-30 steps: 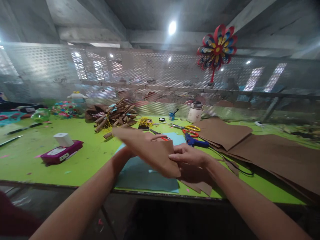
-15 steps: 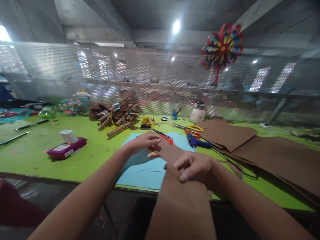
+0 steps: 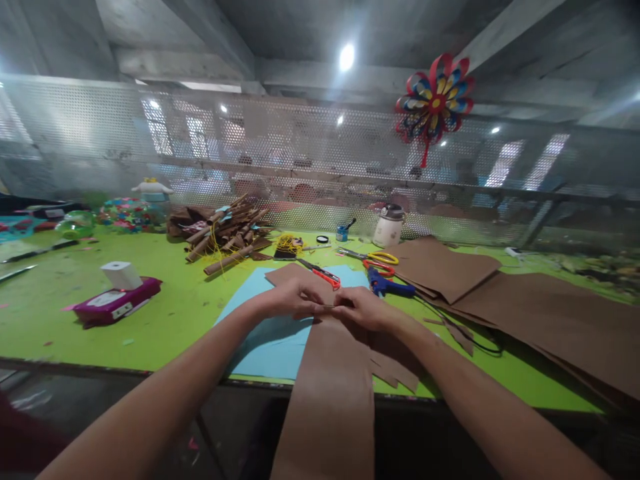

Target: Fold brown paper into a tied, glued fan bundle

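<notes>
Standing here, I see plain brown on the long paper strip [image 3: 335, 400], the big paper sheets [image 3: 550, 320] and the paper rolls [image 3: 230, 260], pale blue on the paper [image 3: 265, 357] and lime green, flecked with pink, on the surface [image 3: 175, 297]. The box cutter [image 3: 329, 278] is orange-red and black, the glue gun [image 3: 395, 288] deep blue, the string [image 3: 289, 245] bright yellow, the packet [image 3: 150, 291] magenta and the little box [image 3: 121, 275] white. Beyond, a cream flask [image 3: 387, 233] has a dark top, and the flower-shaped pinwheel [image 3: 436, 103] mixes red, blue and yellow against grey mesh [image 3: 300, 140] patterned with small holes.
</notes>
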Motion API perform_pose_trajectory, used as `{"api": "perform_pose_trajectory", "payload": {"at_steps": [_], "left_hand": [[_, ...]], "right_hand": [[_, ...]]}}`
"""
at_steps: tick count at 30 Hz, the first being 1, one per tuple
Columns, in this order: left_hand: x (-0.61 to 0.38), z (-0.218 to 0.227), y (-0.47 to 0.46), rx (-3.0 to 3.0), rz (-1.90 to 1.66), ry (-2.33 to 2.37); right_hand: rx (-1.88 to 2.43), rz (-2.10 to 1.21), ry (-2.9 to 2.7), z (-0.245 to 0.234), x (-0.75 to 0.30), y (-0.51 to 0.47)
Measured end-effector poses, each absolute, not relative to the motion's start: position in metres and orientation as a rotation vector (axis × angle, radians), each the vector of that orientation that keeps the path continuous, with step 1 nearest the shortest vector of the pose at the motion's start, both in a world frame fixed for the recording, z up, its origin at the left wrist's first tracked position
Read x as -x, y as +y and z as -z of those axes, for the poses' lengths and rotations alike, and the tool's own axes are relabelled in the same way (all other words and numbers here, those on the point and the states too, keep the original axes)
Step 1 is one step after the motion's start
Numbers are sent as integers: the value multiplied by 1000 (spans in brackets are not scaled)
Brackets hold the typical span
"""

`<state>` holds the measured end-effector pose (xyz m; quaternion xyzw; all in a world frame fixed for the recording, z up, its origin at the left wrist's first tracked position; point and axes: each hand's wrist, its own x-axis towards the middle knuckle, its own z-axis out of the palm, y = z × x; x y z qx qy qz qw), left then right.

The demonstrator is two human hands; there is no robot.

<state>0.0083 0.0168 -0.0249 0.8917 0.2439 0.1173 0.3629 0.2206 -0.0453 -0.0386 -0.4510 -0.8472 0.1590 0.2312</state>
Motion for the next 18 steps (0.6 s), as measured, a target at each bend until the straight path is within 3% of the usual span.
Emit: {"api": "perform_pose_trajectory", "payload": {"at_steps": [7,18], "left_hand": [[-20,37,18,-2535,-419,841],[-21,37,21,-2606,-421,846]], "right_hand": [[1235,-267,-2270,47,-211,-40],[1278,-608,-2241,41,-236,-37]]}}
